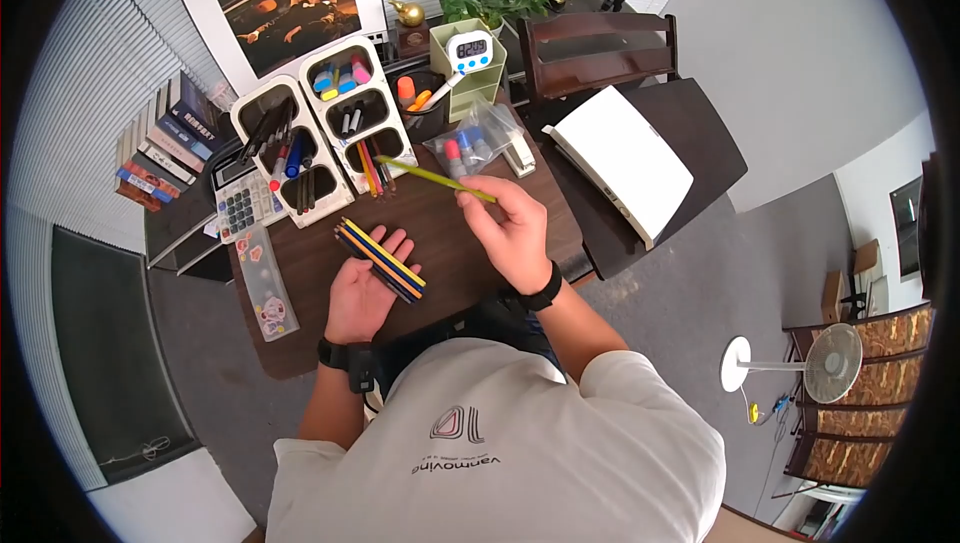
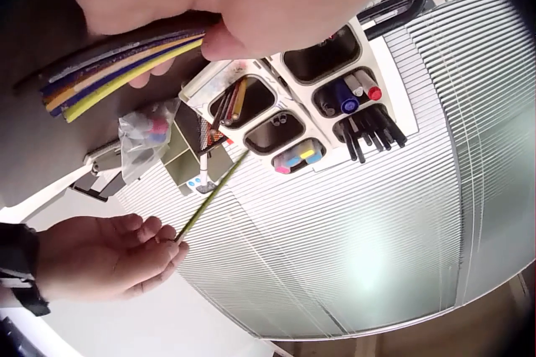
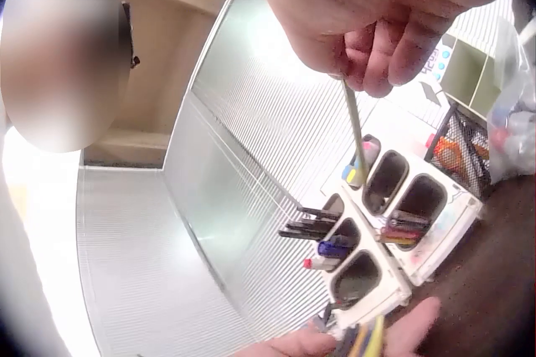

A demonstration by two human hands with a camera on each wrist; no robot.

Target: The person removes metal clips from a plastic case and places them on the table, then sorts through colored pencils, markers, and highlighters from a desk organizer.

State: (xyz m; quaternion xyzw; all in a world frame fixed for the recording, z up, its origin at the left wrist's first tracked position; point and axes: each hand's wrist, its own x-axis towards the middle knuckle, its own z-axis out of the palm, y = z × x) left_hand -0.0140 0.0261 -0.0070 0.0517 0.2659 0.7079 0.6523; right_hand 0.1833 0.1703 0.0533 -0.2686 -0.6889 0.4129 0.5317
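My left hand holds a bundle of colored pencils across its upturned palm, thumb against one side and fingers extended beyond them. Yellow, orange and dark blue barrels show. Between thumb and fingertips, my right hand pinches the near end of a yellow-green colored pencil. Its far end overlaps the nearest compartment of the right white desk organizer in the head view. Several colored pencils stand in that compartment. The other compartments contain highlighters and pens.
A second white organizer with pens and markers adjoins it. A calculator and clear pencil case lie left. Beyond are a mesh cup, a green holder with a timer, a plastic bag and a stapler.
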